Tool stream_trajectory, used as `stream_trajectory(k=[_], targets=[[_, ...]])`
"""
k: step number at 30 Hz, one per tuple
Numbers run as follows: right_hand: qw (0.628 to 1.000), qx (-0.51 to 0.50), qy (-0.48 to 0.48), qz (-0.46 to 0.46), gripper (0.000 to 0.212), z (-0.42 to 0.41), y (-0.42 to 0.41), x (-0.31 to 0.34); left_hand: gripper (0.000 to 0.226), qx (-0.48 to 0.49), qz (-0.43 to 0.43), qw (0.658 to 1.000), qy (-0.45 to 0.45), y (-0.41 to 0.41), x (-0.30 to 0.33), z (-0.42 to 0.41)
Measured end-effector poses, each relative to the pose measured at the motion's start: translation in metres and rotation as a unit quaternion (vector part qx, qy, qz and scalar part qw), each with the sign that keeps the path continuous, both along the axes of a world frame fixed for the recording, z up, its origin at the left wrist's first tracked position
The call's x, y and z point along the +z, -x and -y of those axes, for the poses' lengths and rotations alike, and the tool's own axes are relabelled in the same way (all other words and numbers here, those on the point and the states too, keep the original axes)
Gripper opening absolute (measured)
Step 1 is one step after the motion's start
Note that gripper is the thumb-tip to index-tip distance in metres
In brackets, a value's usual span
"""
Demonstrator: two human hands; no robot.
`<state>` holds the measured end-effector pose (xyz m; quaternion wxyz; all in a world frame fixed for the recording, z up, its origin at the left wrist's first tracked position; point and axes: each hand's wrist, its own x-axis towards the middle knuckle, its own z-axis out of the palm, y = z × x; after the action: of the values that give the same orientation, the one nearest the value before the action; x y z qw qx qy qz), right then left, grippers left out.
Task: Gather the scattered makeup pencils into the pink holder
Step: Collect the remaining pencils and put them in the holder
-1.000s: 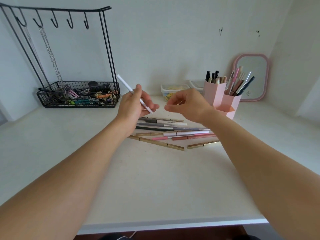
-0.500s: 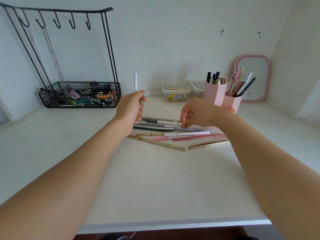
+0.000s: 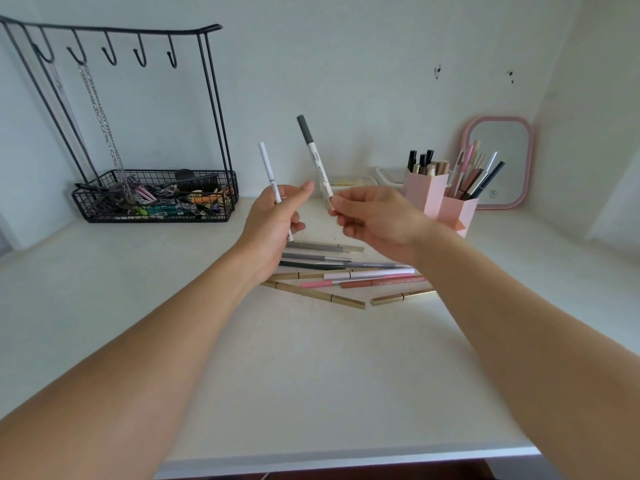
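White, matte surface [image 3: 311, 375] carries the scattered makeup pencils [image 3: 346, 271] at mid-frame: slim, smooth sticks, some gold and square-edged. Left hand [image 3: 273, 226] pinches a thin white pencil [image 3: 268, 171] upright; right hand [image 3: 377, 220] pinches a grey-capped pencil [image 3: 313, 154] by its lower end. Pink holder [image 3: 440, 202] stands right of centre, already crowded. Best to pair both sticks in one grip, then drop them tip-down into a gap.

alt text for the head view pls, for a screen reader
Over a white desk, the left hand holds a thin white pencil upright and the right hand pinches a grey-capped pencil by its lower end. More pencils lie scattered beneath; a pink holder stands back right, a black wire rack back left.
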<state>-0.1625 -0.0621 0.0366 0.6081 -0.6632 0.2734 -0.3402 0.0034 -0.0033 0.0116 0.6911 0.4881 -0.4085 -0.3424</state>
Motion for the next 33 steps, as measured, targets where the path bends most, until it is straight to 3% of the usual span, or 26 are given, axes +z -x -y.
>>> stream_trajectory(k=[2,5,14,17,20,23,27,33], targets=[[0.999,0.006,-0.014,0.036,0.012,-0.008,-0.013,-0.009,0.020,-0.030,0.007,0.999,0.016,0.006,-0.001,-0.001],[1.000,0.003,0.022,0.019,0.015,-0.014,-0.026,-0.023,0.015,-0.047,0.015,0.999,0.020,0.011,-0.002,-0.003],[0.986,-0.067,0.127,-0.086,0.007,-0.012,-0.027,-0.023,0.030,-0.026,0.089,0.994,-0.054,0.009,-0.009,0.001],[0.965,-0.145,0.184,-0.117,0.007,0.001,-0.019,-0.015,0.027,0.005,0.062,0.998,-0.032,0.008,-0.005,0.001],[0.922,-0.202,0.272,-0.189,0.008,0.019,-0.003,-0.009,0.025,0.041,0.027,0.999,-0.019,0.001,0.000,-0.002],[0.885,-0.144,0.328,-0.298,0.011,0.027,0.007,-0.011,0.024,0.049,-0.010,0.998,-0.028,-0.007,0.002,-0.006],[0.859,-0.062,0.334,-0.383,0.012,0.027,0.010,-0.013,0.026,0.040,-0.053,0.997,-0.040,-0.010,0.006,-0.007],[0.842,-0.059,0.338,-0.417,0.013,0.026,0.010,-0.015,0.029,0.044,-0.018,0.997,-0.059,-0.006,0.002,-0.005]])
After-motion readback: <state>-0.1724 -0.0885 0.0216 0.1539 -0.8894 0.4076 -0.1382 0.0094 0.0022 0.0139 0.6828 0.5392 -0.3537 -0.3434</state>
